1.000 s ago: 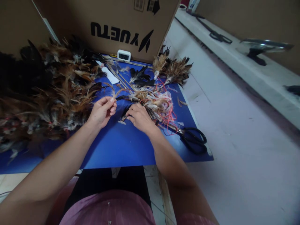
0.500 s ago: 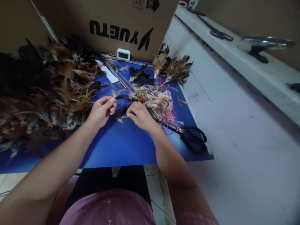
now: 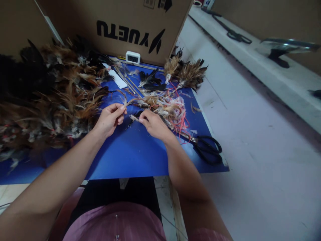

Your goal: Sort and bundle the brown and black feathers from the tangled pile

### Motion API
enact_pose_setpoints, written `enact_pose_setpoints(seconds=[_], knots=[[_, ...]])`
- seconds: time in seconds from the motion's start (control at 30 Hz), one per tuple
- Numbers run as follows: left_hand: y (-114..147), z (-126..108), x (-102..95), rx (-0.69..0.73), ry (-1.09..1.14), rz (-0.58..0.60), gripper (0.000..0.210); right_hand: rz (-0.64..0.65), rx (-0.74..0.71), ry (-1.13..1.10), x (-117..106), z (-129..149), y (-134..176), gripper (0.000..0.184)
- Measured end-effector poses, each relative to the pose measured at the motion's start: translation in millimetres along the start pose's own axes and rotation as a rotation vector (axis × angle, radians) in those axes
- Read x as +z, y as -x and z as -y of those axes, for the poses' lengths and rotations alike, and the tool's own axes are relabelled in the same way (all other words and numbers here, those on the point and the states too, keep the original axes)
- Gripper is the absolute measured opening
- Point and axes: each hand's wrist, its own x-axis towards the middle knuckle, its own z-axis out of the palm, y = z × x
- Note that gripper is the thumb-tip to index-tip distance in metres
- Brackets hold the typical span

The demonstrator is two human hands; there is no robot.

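My left hand (image 3: 112,117) is closed, pinching a few light brown feathers (image 3: 127,102) that fan out above the fingertips. Just to its right, my right hand (image 3: 152,124) is closed on a small feather (image 3: 134,118), whose pale end points left toward my left hand. Behind the right hand lies a loose heap of brown and whitish feathers (image 3: 160,102), mixed with pink strings (image 3: 184,120). A dark feather (image 3: 130,124) shows below the small one. Black-handled scissors (image 3: 208,149) rest to the right of my right forearm, their blades partly under the strings.
A large pile of brown and black feathers (image 3: 72,97) covers the left of the blue table (image 3: 130,160). Tied feather bundles (image 3: 192,73) lie at the back right. A small white digital clock (image 3: 132,57) stands before a cardboard box (image 3: 110,47). Black feathers (image 3: 150,80) lie nearby.
My right hand has picked up the small feather from the table beside the heap and lifted it. My left hand keeps its pinch and has shifted slightly right.
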Motion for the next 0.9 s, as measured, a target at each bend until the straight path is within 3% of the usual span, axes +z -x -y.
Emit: enact_pose_setpoints(seconds=[0.27,0.53,0.67,0.9], knots=[[6.0,2.9,6.2,-0.002,-0.139,0.099,0.033,-0.062,0.022,-0.181,-1.5,1.1,0.7,0.009],[4.3,8.8,1.0,-0.060,-0.198,0.136,0.030,-0.079,0.054,-0.347,3.7,-7.6,-0.9,0.009],[4.8,6.3,3.5,-0.115,-0.096,0.110,0.031,-0.106,0.074,-0.454,4.0,-7.2,-2.6,0.013],[1.4,4.9,3.1,-0.207,0.079,-0.033,0.023,-0.271,0.182,-0.520,9.7,-15.1,-6.6,0.014]])
